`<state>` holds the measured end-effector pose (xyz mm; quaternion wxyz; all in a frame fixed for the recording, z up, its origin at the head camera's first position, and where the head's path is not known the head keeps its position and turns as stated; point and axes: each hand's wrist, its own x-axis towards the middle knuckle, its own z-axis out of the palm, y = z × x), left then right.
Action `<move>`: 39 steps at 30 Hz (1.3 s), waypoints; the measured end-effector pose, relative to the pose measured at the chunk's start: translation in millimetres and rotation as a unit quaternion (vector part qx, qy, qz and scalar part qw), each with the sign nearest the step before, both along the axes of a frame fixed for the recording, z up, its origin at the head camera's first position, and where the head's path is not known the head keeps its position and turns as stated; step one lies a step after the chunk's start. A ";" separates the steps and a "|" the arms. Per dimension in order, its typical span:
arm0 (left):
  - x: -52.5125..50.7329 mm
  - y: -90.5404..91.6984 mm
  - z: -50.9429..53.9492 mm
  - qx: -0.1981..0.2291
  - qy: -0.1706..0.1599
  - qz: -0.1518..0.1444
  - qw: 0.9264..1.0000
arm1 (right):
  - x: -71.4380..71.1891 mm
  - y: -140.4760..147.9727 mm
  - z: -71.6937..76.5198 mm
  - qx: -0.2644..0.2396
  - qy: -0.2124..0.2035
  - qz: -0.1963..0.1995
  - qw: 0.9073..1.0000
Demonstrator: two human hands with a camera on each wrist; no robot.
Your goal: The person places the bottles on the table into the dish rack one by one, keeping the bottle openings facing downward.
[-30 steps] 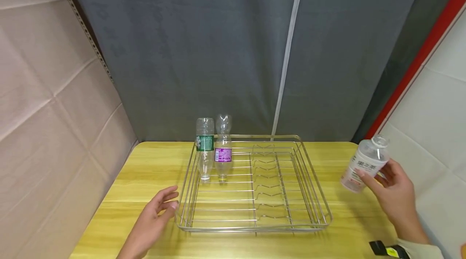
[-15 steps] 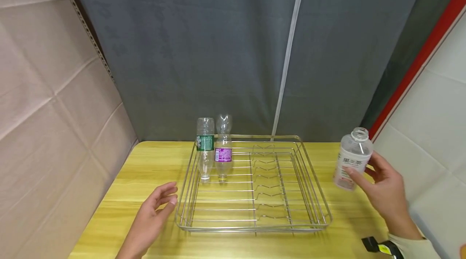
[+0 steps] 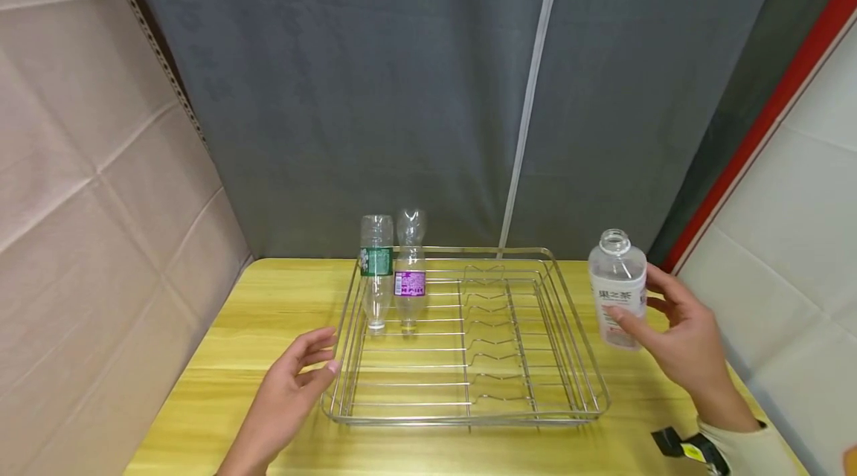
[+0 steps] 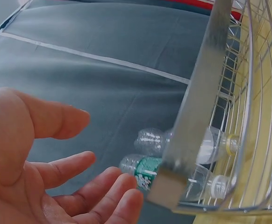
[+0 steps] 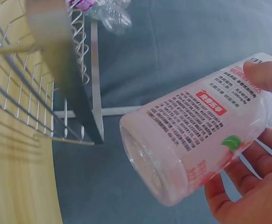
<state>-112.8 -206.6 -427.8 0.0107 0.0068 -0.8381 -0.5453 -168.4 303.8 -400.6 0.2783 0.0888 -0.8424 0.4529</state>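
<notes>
My right hand [image 3: 686, 338] grips a clear, capless plastic bottle [image 3: 617, 294] with a white label, mouth up, just right of the wire rack [image 3: 469, 420]. Thumb and fingers wrap its label, as the right wrist view shows of the bottle [image 5: 192, 130]. My left hand [image 3: 284, 394] sits by the rack's left side with loosely bent fingers and holds nothing; whether it touches the rim I cannot tell. Two bottles stand upside down in the rack's back left: a green-labelled bottle [image 3: 377, 262] and, right of it, a purple-labelled bottle [image 3: 410, 284].
The rack rests on a yellow wood-grain table [image 3: 221, 357]. Behind it hangs a grey curtain [image 3: 368, 89]. A pale cloth wall [image 3: 80, 238] closes the left side, and a white panel [image 3: 797, 238] with a red edge stands on the right.
My right hand has carried the white-labelled bottle leftward toward the rack, and the bottle has turned from tilted to nearly upright. My left hand has shifted slightly right toward the rim.
</notes>
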 end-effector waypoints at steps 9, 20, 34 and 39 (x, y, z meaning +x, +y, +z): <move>-1.2 12.2 9.8 0.003 0.006 -0.022 1.000 | -0.2 -20.9 7.9 0.027 0.004 0.040 0.999; -7.8 32.4 20.0 -0.014 0.032 -0.069 0.997 | -2.6 -48.9 15.2 0.089 -0.012 0.102 0.991; -14.7 60.1 34.8 -0.034 0.068 -0.125 0.989 | -5.9 -81.2 13.5 0.120 -0.026 0.210 0.970; -17.1 67.9 37.6 -0.049 0.102 -0.148 0.982 | -7.3 -91.6 13.2 0.141 -0.014 0.238 0.961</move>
